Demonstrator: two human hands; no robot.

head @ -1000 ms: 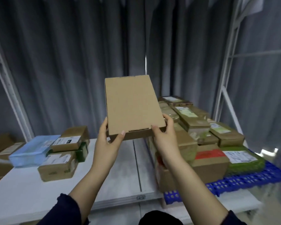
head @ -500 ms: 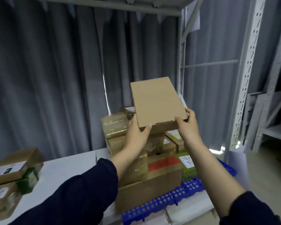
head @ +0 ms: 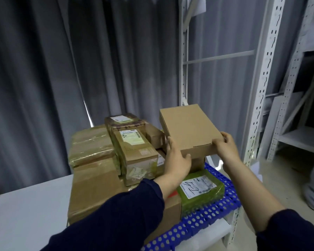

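Now: placement step. Plain box (head: 188, 129) is held in both hands above the right side of the parcel pile on the blue pallet (head: 216, 214). Its top face tilts slightly toward the camera and its long axis runs away from the person. Judged step: setting the box onto the pile; not yet let go.

Position: box sits over a small carton (head: 198, 163), whose front face shows directly under the near edge. Cannot tell whether the two touch or a gap remains. Tall labelled parcel (head: 134, 147) stands just beside on the left. Green parcel (head: 201, 189) lies lower and nearer, on the pallet. Rack upright (head: 261, 87) is near on the right, apart from the box.

Grip: left hand (head: 176, 156) grasps the near-left corner, fingers laid up along the left side, thumb across the front face. Right hand (head: 225, 147) grasps the near-right corner, fingers curled over the top edge; its thumb is hidden. Both hands clasp the box; neither is slack.

Next move, judged: lower until the underside bears flat on the carton, square it to the neighbours, then slide the fingers out sideways. Carton looks narrower than the box, so overhang on the right is likely; check for tipping before releasing. Left fingers lie close to the parcels beside them, so there is little room to withdraw.
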